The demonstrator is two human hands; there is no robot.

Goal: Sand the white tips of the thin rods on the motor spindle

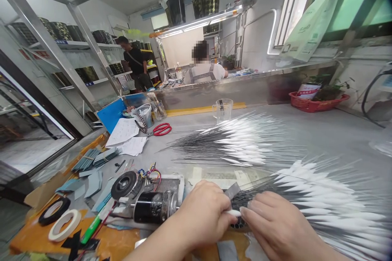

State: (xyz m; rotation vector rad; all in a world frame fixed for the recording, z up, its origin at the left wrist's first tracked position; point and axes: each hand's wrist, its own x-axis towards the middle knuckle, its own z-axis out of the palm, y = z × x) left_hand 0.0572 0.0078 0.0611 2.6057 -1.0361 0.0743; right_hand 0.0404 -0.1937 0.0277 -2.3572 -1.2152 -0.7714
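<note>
A white spindle-shaped fishing float (234, 213) lies between my two hands near the front edge of the bench. My left hand (208, 208) is closed around one end of it, with a small grey strip (232, 190) sticking up beside the fingers. At the other end, my right hand (272, 222) pinches the float with thumb and fingers. Just beyond my hands is a black honeycomb-patterned piece (240, 200), partly covered. To my right spreads a bundle of white floats on thin dark stems (324, 191); a second bundle (245, 138) lies farther back.
Left of my hands sits a small motor (153, 207) with a black wheel (126, 185). Tape rolls (64, 225), a green-handled cutter (90, 228), red-handled scissors (161, 129) and a glass mug (224, 109) lie around. A red basket (318, 102) stands back right. Two people are beyond the partition.
</note>
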